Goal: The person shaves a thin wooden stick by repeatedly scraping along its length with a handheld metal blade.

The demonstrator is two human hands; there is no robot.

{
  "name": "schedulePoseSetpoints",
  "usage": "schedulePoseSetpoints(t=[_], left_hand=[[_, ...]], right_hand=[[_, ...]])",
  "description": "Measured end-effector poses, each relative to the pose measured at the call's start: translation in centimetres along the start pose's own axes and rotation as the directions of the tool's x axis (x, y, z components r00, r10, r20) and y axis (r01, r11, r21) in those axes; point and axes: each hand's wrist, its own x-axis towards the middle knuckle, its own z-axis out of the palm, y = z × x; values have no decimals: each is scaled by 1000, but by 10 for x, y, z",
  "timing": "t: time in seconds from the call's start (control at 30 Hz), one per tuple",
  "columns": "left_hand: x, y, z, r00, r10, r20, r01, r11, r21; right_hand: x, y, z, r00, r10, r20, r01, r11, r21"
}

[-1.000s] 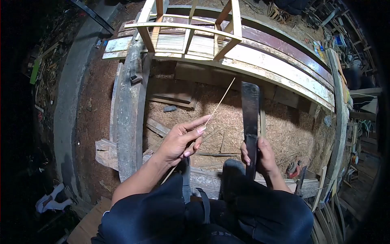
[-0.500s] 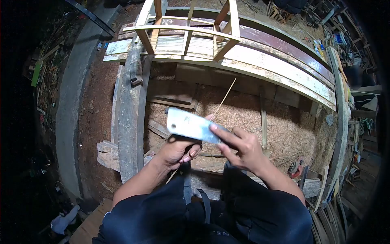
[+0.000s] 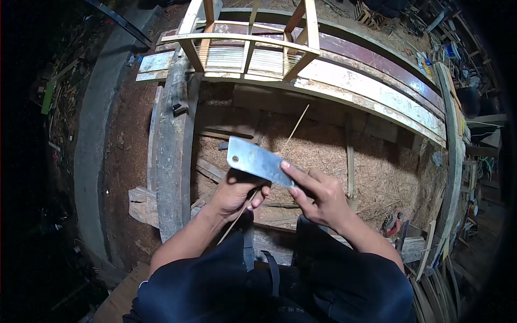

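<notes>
A thin wooden stick [image 3: 297, 125] slants up and away from my left hand [image 3: 235, 195], whose fingers are closed round it. Its lower end comes out below the palm, near my leg. In my right hand [image 3: 319, 195] is a broad metal blade [image 3: 256, 160] with a hole near its end. My right fingers press on the blade close to its right part. The blade lies across the stick, over my left fingers, and hides their tips. Whether its edge touches the stick cannot be made out.
A wooden frame [image 3: 245, 39] stands on long planks [image 3: 371, 97] ahead. A thick weathered beam [image 3: 171, 145] runs along the left, another [image 3: 452, 177] along the right. Shavings [image 3: 377, 172] cover the ground between. A red tool [image 3: 397, 222] lies at the lower right.
My right hand has swung the blade from upright at the right to across the stick over my left hand. In the last half second the blade has shifted slightly right.
</notes>
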Motion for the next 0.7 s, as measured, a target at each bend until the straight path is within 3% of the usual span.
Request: schedulePoseSetpoints(t=[0.1,0.2,0.47,0.57,0.7], left_hand=[[9,-5,-11,991,9,136,-11,1000,17],[4,-2,-6,992,-39,122,36,999,28],[7,-1,-4,987,-4,161,20,995,-94],[7,1,-5,988,-39,147,34,999,34],[2,-4,-5,990,0,144,9,998,-65]], right_hand=[[2,9,6,994,31,-105,-25,998,55],[-2,-4,2,998,-10,70,15,997,-73],[6,-3,3,1000,2,26,1,991,-130],[6,17,8,984,61,-169,-76,994,-81],[3,-9,-11,997,36,62,-29,993,-114]])
